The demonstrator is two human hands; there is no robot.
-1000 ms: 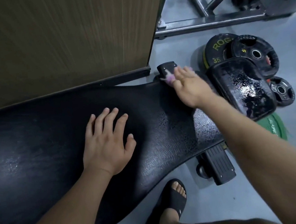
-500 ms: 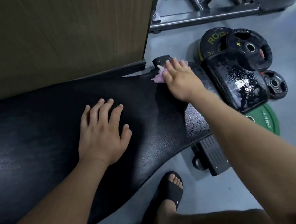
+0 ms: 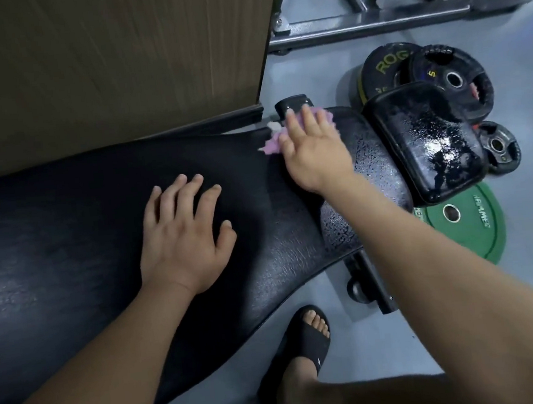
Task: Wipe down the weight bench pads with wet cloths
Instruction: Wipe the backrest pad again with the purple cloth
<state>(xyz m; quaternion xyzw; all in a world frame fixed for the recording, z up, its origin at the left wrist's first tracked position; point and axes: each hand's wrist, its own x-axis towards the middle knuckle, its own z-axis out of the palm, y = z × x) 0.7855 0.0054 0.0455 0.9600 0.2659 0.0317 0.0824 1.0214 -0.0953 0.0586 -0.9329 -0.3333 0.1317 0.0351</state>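
Observation:
The long black back pad [image 3: 67,247] of the weight bench runs across the view from the left. My left hand [image 3: 184,239] rests flat on its middle with fingers spread. My right hand [image 3: 314,151] presses a pink cloth [image 3: 271,142] flat against the pad's far edge, fingers straight; most of the cloth is hidden under the palm. To the right sits the smaller black seat pad [image 3: 428,140], wet and glistening. Water beads show on the back pad beside my right forearm.
A wood-grain panel [image 3: 98,61] stands just behind the bench. Black weight plates [image 3: 442,77] and a green plate [image 3: 466,225] lie on the grey floor at right. A steel rack frame [image 3: 368,22] crosses the top. My sandalled foot [image 3: 308,341] stands beside the bench base.
My right hand has slid the pink cloth leftward along the pad's far edge, so more cloth shows at its left. My left hand has stayed in place.

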